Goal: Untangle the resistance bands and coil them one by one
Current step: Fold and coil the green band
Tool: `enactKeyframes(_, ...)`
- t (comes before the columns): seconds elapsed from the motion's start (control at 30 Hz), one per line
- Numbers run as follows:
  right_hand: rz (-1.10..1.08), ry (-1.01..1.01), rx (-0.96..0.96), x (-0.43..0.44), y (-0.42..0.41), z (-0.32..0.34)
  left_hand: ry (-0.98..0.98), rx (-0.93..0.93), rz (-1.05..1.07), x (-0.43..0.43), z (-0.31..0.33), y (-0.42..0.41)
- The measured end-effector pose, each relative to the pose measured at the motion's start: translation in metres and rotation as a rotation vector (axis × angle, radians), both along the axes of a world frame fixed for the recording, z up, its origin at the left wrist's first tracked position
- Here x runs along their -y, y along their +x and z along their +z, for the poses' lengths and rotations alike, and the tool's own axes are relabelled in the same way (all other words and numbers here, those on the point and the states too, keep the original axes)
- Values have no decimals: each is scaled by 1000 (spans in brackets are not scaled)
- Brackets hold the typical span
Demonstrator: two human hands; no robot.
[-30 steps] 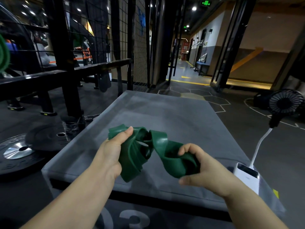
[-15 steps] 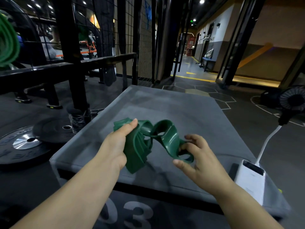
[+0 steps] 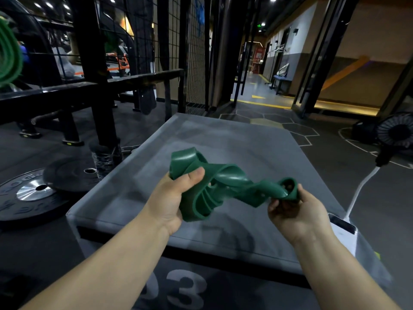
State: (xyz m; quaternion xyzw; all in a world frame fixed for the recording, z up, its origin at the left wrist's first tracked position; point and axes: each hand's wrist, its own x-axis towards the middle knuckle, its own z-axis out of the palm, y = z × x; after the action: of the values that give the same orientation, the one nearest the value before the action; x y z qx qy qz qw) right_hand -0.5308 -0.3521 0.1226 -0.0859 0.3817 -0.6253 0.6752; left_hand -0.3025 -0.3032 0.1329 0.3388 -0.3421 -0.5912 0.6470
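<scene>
The grey padded counter (image 3: 223,139), marked "03" on its near face, fills the centre of the view. Black weight plates (image 3: 29,198) lie flat on the floor to its left. A black fan (image 3: 395,130) stands on the floor to the right, well apart from the hands.

The dark green flat rubber resistance band (image 3: 232,173) is held in the air over the near half of the counter, stretched between the two hands. It is twisted along its middle and bunched in folds at its left end.

The left grip (image 3: 172,198) is closed round the bunched folds, thumb pressed on top. The right grip (image 3: 295,211) pinches the band's curled right end with bent fingers.

A white power bank (image 3: 350,238) lies at the counter's near right corner, just beside the right wrist.
</scene>
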Motion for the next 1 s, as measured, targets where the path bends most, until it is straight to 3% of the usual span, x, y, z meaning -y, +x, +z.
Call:
enactKeyframes(0.1, -10, 38, -14, -3, 5, 2, -43, -12, -62, -3, -2, -4)
enactKeyframes(0.23, 2, 39, -181, -8, 10, -2, 0, -29, -113, -3, -4, -7)
enactKeyframes(0.53, 164, -466, -731, -24, 18, -1, 111, 21, -101, -3, 0, -7)
enactKeyframes(0.73, 366, -600, -874, -25, 10, 2, 76, -16, -114, -3, 0, -2)
enactKeyframes(0.87, 542, -473, -939, -32, 14, 7, 42, 22, -146, -3, 0, 0)
enactKeyframes(1.0, 639, -310, -766, -37, 20, 8, 4, 66, -188, -3, 0, 1)
